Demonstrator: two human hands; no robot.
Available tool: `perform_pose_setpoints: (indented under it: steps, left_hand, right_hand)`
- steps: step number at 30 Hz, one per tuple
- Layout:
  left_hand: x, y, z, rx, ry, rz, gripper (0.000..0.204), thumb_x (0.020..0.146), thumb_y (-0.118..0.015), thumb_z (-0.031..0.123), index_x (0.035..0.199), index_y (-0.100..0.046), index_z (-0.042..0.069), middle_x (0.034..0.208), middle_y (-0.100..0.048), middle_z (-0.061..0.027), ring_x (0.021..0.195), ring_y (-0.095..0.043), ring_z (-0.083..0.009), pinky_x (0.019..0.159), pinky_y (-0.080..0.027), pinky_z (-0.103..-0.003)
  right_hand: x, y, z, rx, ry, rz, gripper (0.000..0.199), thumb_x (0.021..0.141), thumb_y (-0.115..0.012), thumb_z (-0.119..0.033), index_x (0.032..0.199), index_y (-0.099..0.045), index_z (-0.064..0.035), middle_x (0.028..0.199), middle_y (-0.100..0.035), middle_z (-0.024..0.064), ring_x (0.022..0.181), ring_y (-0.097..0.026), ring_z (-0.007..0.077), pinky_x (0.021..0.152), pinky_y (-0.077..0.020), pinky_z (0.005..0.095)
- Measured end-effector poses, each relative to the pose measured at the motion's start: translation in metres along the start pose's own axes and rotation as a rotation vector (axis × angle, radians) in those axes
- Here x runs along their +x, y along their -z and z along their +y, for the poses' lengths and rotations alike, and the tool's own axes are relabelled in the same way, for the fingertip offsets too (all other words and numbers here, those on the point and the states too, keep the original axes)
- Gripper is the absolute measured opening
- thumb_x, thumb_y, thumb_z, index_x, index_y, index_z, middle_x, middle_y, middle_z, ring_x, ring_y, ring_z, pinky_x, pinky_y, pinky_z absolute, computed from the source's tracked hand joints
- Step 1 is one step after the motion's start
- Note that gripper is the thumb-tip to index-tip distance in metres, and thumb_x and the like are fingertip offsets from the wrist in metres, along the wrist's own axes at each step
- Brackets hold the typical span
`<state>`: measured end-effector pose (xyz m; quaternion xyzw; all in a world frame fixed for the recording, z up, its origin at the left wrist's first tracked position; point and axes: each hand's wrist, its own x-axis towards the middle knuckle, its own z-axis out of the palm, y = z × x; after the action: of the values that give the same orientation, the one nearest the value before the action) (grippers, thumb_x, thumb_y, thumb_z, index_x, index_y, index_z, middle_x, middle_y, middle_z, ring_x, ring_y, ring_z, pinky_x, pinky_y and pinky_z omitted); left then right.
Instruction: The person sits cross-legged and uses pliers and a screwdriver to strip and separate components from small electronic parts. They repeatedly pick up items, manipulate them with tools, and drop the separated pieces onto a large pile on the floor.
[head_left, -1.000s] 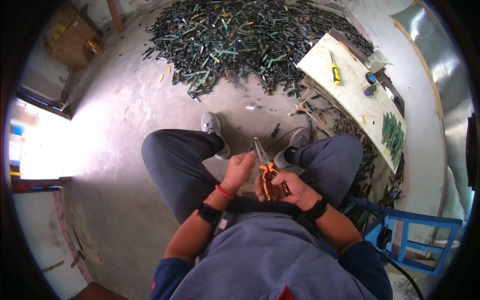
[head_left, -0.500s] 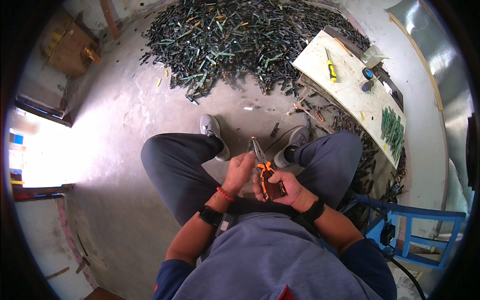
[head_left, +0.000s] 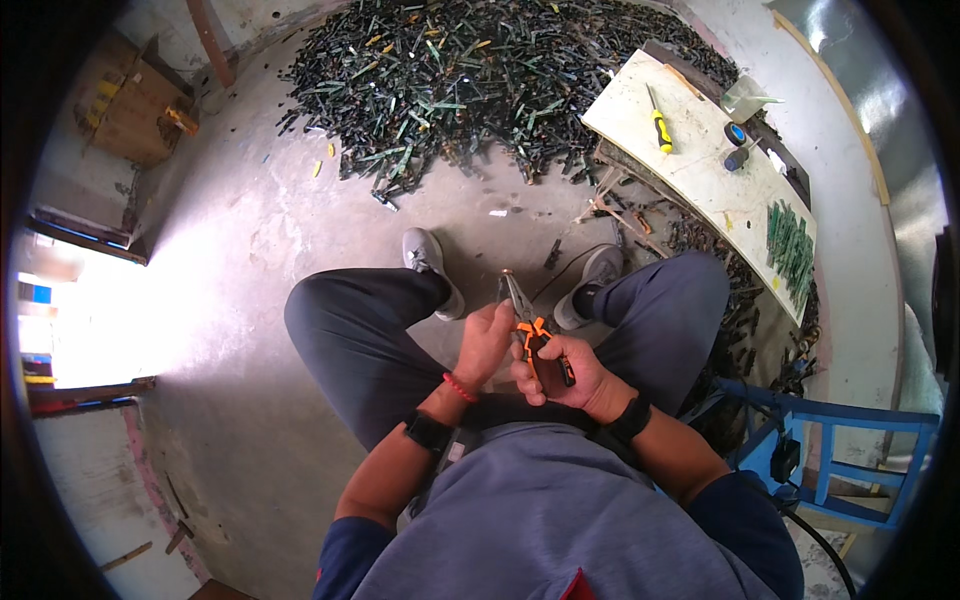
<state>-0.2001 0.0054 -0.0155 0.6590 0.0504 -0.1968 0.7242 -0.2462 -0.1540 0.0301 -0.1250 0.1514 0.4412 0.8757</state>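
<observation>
My right hand is wrapped round a pair of pliers with orange and black handles, their long grey jaws pointing away from me. Beside the jaws, my left hand pinches a small, dark, narrow piece. At the tips of the jaws sits a small copper-coloured bit; whether it is part of the dark piece I cannot tell. Both hands are close together between my knees, above the floor. A red bead bracelet is on my left wrist, and dark bands are on both wrists.
A large heap of dark and green strips covers the far floor. On a pale board at right lie a yellow screwdriver, a blue-centred roll and green strips. A blue chair stands near right, a cardboard box far left.
My right hand has closed further round the pliers, and their handles have come together. The left hand stays in nearly the same place, still pinching the piece.
</observation>
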Motion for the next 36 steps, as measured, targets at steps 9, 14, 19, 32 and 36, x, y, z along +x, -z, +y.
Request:
perform_pose_setpoints:
  steps: [9, 14, 19, 32, 36]
  left_hand:
    - [-0.004, 0.001, -0.001, 0.143, -0.175, 0.035, 0.04, 0.099, -0.048, 0.03, 0.07, -0.054, 0.003, 0.059, -0.047, 0.0029, 0.052, -0.039, -0.0061, 0.047, -0.033, -0.026]
    - [-0.014, 0.005, 0.012, 0.211, -0.084, 0.046, 0.044, 0.098, -0.048, 0.03, 0.066, -0.054, 0.001, 0.056, -0.046, 0.0027, 0.051, -0.041, -0.0076, 0.047, -0.034, -0.029]
    - [-0.013, 0.011, 0.0, 0.347, -0.118, 0.029, 0.046, 0.096, -0.05, 0.031, 0.065, -0.052, -0.002, 0.055, -0.046, -0.0041, 0.052, -0.045, -0.0118, 0.05, -0.036, -0.033]
    - [-0.014, 0.016, 0.028, -0.333, 0.389, 0.016, 0.039, 0.095, -0.052, 0.035, 0.065, -0.043, 0.011, 0.047, -0.032, 0.0047, 0.035, -0.026, -0.0078, 0.036, -0.019, -0.026]
    - [-0.012, 0.011, 0.022, -0.294, 0.36, -0.011, 0.039, 0.095, -0.052, 0.035, 0.066, -0.044, 0.011, 0.046, -0.032, 0.0043, 0.034, -0.026, -0.0074, 0.036, -0.019, -0.025]
  right_hand:
    - [-0.009, 0.004, -0.007, -0.001, -0.101, -0.03, 0.027, 0.083, -0.049, -0.021, 0.104, -0.055, -0.0061, 0.084, -0.056, 0.0086, 0.07, -0.054, 0.0219, 0.056, -0.0445, 0.0343]
    - [-0.019, -0.003, -0.034, -0.358, -0.155, 0.121, 0.022, 0.081, -0.049, -0.017, 0.098, -0.054, -0.0038, 0.075, -0.056, 0.0097, 0.059, -0.055, 0.0207, 0.047, -0.0457, 0.0322]
    - [-0.025, -0.022, -0.067, -1.376, -0.208, 0.498, 0.02, 0.079, -0.053, -0.015, 0.092, -0.052, 0.0004, 0.067, -0.057, 0.0113, 0.054, -0.057, 0.0214, 0.047, -0.0477, 0.035]
    - [-0.029, 0.008, -0.068, -1.006, -0.035, 0.336, 0.032, 0.075, -0.052, -0.008, 0.103, -0.055, 0.0069, 0.084, -0.066, 0.0148, 0.077, -0.066, 0.0216, 0.071, -0.0525, 0.0321]
    - [-0.026, 0.001, -0.044, -0.798, -0.133, 0.282, 0.03, 0.076, -0.051, -0.01, 0.103, -0.058, 0.0027, 0.097, -0.067, 0.0143, 0.086, -0.065, 0.0216, 0.076, -0.0508, 0.0308]
